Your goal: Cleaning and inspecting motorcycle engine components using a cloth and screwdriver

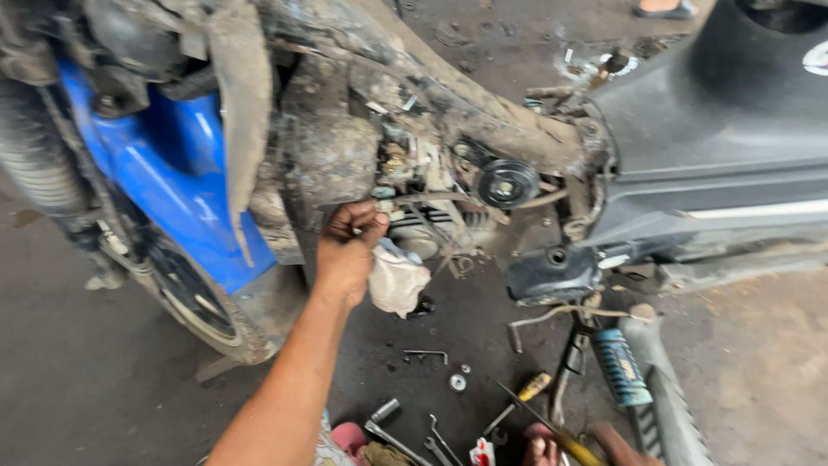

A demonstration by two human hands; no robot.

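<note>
Oil-stained concrete floor (103, 380) lay under a stripped blue motorcycle (164, 173). The left hand (349, 250) was closed around a crumpled white cloth (397, 280), pressed against the grimy engine (414, 185). The right hand (617, 444), at the lower edge, gripped a yellow-handled screwdriver (552, 427) near scattered steel wrenches (435, 440).

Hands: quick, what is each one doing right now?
Left hand: closed on a crumpled white cloth at the dirty engine.
Right hand: mostly out of frame; cannot be told.
</note>
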